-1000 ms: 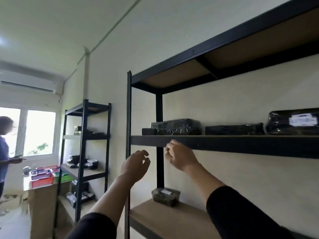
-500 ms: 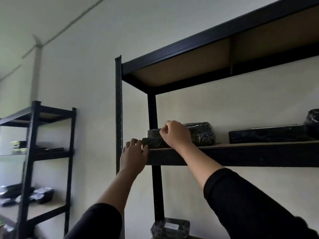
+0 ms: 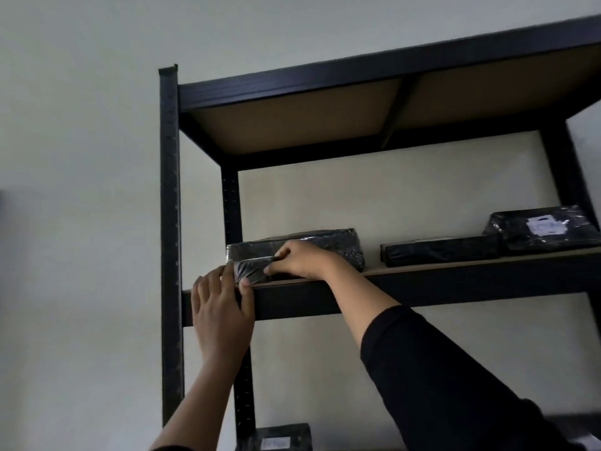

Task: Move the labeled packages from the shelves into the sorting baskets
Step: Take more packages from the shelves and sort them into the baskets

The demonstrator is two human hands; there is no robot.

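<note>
Head view: both hands, left (image 3: 221,312) and right (image 3: 300,260), clamped on small package (image 3: 248,271) at shelf (image 3: 422,288) edge.

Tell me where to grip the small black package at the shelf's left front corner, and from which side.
Grip the small wrapped package across its short ends, from the open front. It lies flat at the shelf edge, the larger package close behind it. Left hand and right hand already flank it.

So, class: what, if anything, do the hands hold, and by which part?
Both hands, left and right, pinch the small black package by its two ends.
</note>
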